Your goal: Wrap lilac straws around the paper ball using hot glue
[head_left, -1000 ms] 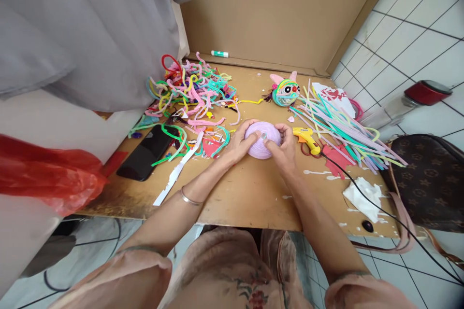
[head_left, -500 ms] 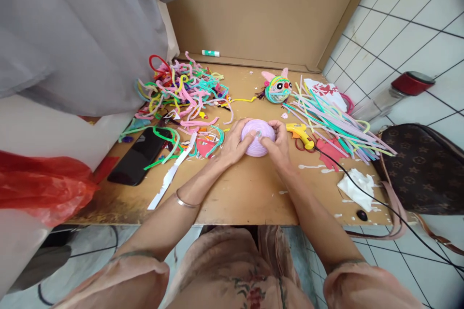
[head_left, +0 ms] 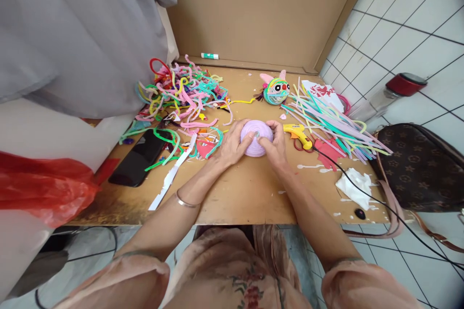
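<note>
A round lilac coil of wound pipe cleaner (head_left: pixel 256 149) is between my hands over the middle of the table. My left hand (head_left: pixel 234 144) grips its left side, and my right hand (head_left: pixel 276 144) holds the right side. Both thumbs press on the coil's face near its centre, where a small greyish spot shows. The fingers behind the coil are mostly hidden. Just right of my right hand lies a yellow glue gun (head_left: pixel 299 136) with a black cord. Behind the coil sits a striped pipe-cleaner animal head (head_left: pixel 276 91) with pink ears and a red nose.
Tangled pipe cleaners (head_left: pixel 188 89) heap at the back left; straight ones (head_left: pixel 333 120) lie at the right. A black phone (head_left: pixel 137 159) and a white paper strip (head_left: pixel 172 174) rest left. At the right are a crumpled tissue (head_left: pixel 354 187), a brown handbag (head_left: pixel 424 169) and a red-lidded bottle (head_left: pixel 404 86).
My hands keep the same hold on the lilac coil, with almost no movement. The view has shifted slightly, moving the things at the right a little leftward.
</note>
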### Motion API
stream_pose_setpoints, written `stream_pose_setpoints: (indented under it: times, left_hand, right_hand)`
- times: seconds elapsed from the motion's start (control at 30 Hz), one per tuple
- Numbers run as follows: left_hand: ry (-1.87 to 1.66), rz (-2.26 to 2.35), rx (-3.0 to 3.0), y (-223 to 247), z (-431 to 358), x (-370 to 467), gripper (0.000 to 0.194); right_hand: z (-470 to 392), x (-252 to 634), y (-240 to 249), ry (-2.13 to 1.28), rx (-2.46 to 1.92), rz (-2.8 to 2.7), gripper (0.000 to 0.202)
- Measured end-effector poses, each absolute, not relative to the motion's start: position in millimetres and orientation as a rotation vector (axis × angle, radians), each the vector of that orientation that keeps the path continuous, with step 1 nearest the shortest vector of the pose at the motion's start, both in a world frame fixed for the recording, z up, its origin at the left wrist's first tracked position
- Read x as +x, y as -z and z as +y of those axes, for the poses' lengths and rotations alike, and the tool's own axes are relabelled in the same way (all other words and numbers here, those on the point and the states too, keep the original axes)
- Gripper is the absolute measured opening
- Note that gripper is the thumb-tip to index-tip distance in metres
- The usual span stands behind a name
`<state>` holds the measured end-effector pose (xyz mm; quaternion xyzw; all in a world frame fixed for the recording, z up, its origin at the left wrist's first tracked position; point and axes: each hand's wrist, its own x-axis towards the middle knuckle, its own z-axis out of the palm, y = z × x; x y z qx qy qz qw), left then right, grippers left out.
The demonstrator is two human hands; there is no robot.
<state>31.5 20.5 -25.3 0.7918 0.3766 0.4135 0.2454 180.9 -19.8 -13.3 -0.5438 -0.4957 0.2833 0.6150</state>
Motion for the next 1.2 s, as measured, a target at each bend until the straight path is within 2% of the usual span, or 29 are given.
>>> stream_pose_setpoints:
  times: [0.5,0.9,1.2]
  left_hand:
    - [-1.14,1.02,2.157,27.0,23.5,29.7,0.055]
    - [-1.135,1.031,2.16,27.3,23.4,29.7,0.057]
    - [-1.11,1.02,2.252,25.0,21.9,28.3,0.066]
  right_hand:
    - [-17.0,181.0,18.0,-0.652,-1.257,-1.146,0.059]
    - [-14.0,181.9,18.7,-0.66,-1.215,-1.146,0.059]
    - [-15.1,179.7,16.9,-0.643,-1.194,-1.135,0.058]
